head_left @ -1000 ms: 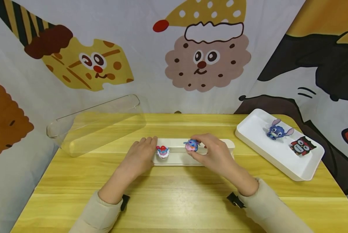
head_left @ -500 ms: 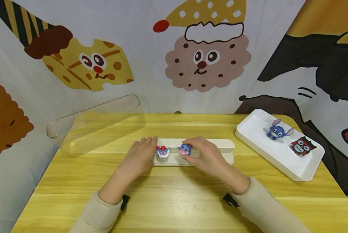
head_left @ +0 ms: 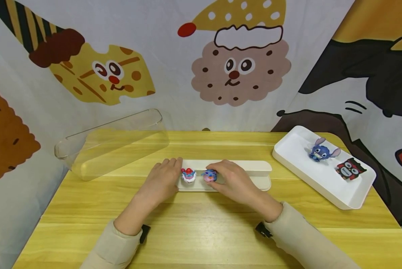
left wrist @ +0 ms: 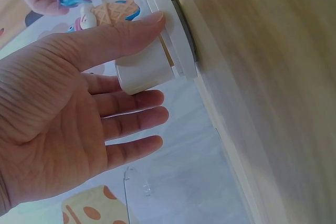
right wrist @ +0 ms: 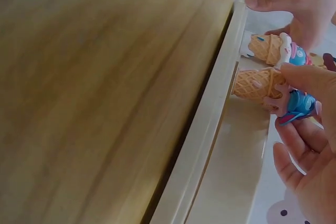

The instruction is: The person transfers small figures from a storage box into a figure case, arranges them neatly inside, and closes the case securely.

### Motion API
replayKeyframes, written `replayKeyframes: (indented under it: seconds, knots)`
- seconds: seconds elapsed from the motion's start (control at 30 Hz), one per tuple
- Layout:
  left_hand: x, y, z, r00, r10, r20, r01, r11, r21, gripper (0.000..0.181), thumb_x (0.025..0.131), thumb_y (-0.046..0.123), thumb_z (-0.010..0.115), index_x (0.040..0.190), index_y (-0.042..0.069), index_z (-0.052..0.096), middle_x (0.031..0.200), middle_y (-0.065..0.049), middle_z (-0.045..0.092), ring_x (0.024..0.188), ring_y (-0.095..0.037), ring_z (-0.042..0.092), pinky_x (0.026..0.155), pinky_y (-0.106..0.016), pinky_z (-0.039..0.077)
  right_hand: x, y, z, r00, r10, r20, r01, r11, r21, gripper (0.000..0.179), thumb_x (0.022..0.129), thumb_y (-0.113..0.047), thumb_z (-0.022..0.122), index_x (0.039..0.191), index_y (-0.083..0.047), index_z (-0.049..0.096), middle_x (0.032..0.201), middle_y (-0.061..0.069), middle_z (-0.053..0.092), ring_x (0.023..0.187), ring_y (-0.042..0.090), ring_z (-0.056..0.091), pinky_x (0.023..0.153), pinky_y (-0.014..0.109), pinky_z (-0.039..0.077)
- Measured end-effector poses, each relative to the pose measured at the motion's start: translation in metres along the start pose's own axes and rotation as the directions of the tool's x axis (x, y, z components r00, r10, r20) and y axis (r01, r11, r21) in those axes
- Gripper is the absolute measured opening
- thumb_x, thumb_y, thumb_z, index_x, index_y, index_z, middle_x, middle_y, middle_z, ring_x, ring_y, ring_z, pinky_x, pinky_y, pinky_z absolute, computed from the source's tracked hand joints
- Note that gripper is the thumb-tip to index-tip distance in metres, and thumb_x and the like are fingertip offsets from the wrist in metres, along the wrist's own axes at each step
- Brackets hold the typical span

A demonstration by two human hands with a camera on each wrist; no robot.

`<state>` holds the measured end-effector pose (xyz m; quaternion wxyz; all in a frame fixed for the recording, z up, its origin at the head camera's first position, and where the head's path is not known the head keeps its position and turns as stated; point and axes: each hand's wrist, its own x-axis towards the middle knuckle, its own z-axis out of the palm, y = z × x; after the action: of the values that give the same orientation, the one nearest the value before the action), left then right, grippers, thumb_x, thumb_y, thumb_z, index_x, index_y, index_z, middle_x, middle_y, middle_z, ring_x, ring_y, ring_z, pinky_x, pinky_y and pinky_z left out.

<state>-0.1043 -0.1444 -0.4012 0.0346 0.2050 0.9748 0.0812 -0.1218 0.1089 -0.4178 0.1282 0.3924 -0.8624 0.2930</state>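
Note:
In the head view, my left hand (head_left: 162, 179) is at the left end of a white stepped display base (head_left: 251, 164). The left wrist view shows that hand's thumb on the base's front side and the fingers behind its end, holding it. My right hand (head_left: 236, 181) pinches a blue character figurine on a pink-topped waffle cone (head_left: 209, 175), thumb on one side and fingers on the other. In the right wrist view the cone (right wrist: 257, 85) stands upright at the base's lower step. Close beside it is another ice-cream-cone figurine (head_left: 189, 176), white-topped with red on it, untouched.
A long clear plastic cover (head_left: 116, 145) lies at the table's back left. At the right, a white tray (head_left: 296, 153) holds a big-eared blue figurine (head_left: 319, 151) and a red and black owl piece (head_left: 349, 169). A printed cloth (head_left: 174, 74) hangs behind the wooden table (head_left: 201, 228).
My right hand has carried the pink-topped cone figurine left and slightly down, beside the white-topped one. My left hand has stayed at the base's end.

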Motion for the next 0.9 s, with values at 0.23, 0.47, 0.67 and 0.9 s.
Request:
replayKeyframes:
  seconds: [0.23,0.47,0.67,0.9]
  knots:
    - [0.0006,-0.0008,0.0010,1.000,-0.003,0.006,0.003,1.000,0.006,0.087,0.076,0.009,0.094,0.147,-0.010,0.047,0.132,-0.021,0.063,0.117,-0.037,0.060,0.102,-0.053,0.052,0.0018,0.0028,0.0023,0.999,-0.039,0.000,0.039,0.999,0.006,0.044,0.079,-0.013,0.093,0.116,-0.003,0.073,0.107,0.005,0.077,0.096,0.021,0.071,0.086,0.039,0.059]
    - [0.0002,-0.0008,0.0007,1.000,0.002,0.007,-0.003,1.000,0.010,0.088,0.075,0.010,0.095,0.147,-0.010,0.047,0.131,-0.021,0.063,0.116,-0.036,0.061,0.100,-0.052,0.053,0.0008,0.0036,0.0018,1.000,-0.012,0.024,0.012,1.000,0.006,0.044,0.082,-0.015,0.092,0.119,-0.003,0.072,0.109,0.006,0.076,0.098,0.021,0.070,0.087,0.040,0.058]
    - [-0.0001,-0.0005,0.0003,1.000,-0.001,0.009,0.001,1.000,0.008,0.089,0.076,0.011,0.095,0.147,-0.009,0.046,0.132,-0.021,0.063,0.116,-0.036,0.060,0.100,-0.051,0.053,0.0008,0.0040,0.0016,0.999,-0.004,0.039,0.004,1.000,0.001,0.045,0.082,-0.017,0.092,0.120,-0.003,0.072,0.108,0.005,0.076,0.097,0.020,0.069,0.086,0.039,0.059]
    - [0.0005,-0.0008,0.0013,1.000,-0.004,0.008,0.004,1.000,0.007,0.087,0.076,0.009,0.094,0.147,-0.009,0.047,0.131,-0.021,0.063,0.115,-0.036,0.060,0.101,-0.052,0.053,0.0009,0.0034,0.0005,0.999,0.014,0.051,-0.014,1.000,-0.002,0.045,0.083,-0.017,0.092,0.121,-0.003,0.072,0.110,0.006,0.076,0.098,0.020,0.070,0.086,0.039,0.059]
